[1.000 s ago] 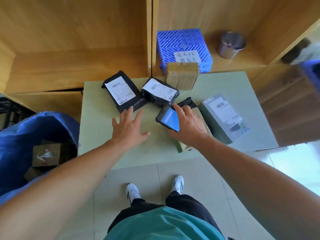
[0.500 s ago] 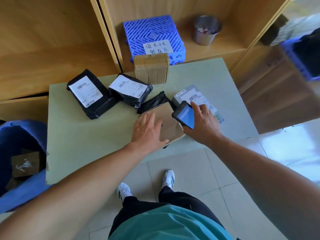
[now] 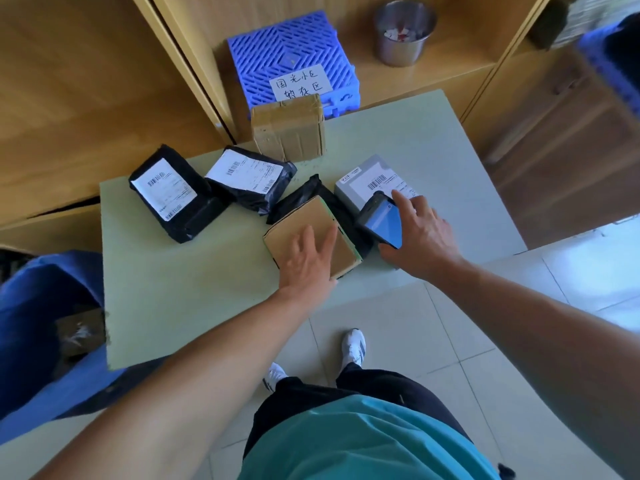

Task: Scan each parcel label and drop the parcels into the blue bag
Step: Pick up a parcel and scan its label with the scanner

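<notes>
My right hand [image 3: 417,233] holds a handheld scanner [image 3: 381,220] with a lit blue screen, tilted over the white label of a grey parcel [image 3: 367,180]. My left hand [image 3: 308,261] lies flat, fingers spread, on a flat brown cardboard parcel [image 3: 304,220] that rests on a black bag parcel [image 3: 304,192]. Two more black parcels with white labels, one [image 3: 173,192] at the left and one [image 3: 252,176] beside it, lie on the green table [image 3: 180,282]. A taped brown box [image 3: 289,128] stands at the table's back edge. The blue bag [image 3: 38,306] hangs open left of the table.
A blue plastic crate [image 3: 291,50] with a handwritten paper sign and a metal cup [image 3: 403,29] sit on the wooden shelf behind the table. Inside the blue bag a brown parcel [image 3: 78,332] shows. My feet stand on pale floor tiles below the table's front edge.
My left hand moved right from the bare table onto the brown cardboard parcel. My right hand carried the scanner right, over the grey parcel's label. The camera view shifted right.
</notes>
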Action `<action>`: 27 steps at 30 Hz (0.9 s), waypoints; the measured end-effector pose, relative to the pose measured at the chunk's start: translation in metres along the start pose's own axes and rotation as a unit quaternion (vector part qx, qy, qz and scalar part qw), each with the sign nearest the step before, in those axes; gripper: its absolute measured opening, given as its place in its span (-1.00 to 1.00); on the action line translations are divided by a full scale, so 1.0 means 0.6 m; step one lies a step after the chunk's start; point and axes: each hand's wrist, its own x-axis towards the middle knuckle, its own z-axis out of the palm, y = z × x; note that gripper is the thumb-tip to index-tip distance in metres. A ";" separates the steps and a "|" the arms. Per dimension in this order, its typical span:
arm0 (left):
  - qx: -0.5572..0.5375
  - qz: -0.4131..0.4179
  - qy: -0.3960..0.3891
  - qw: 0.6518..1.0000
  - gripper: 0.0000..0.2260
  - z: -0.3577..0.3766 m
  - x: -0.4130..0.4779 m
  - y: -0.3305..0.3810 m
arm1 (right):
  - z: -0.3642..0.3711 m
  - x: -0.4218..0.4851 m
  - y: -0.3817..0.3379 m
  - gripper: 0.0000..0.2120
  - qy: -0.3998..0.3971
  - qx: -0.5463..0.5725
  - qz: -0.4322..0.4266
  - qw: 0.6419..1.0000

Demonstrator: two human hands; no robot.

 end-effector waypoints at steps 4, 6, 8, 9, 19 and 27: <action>-0.019 0.011 -0.027 0.999 -0.06 -0.021 -0.009 -0.029 | -0.007 0.017 -0.028 -0.07 -0.001 -0.007 -0.017 1.000; -0.019 -0.005 -0.053 0.998 -0.12 -0.026 -0.013 -0.050 | -0.010 0.025 -0.046 -0.07 -0.007 -0.012 -0.032 0.999; -0.019 -0.027 -0.068 0.997 -0.25 -0.032 -0.019 -0.074 | -0.012 0.036 -0.063 -0.07 -0.006 -0.012 -0.045 0.999; -0.020 -0.038 -0.070 0.997 -0.32 -0.033 -0.022 -0.086 | -0.013 0.041 -0.071 -0.08 -0.004 -0.008 -0.050 0.999; 0.086 0.092 -0.011 0.992 -0.46 -0.025 -0.021 -0.121 | 0.004 0.049 -0.141 -0.08 -0.016 -0.023 -0.089 0.996; 0.230 0.154 -0.092 0.956 -0.62 -0.002 0.023 -0.065 | 0.009 0.036 -0.108 -0.09 -0.014 -0.038 -0.071 0.997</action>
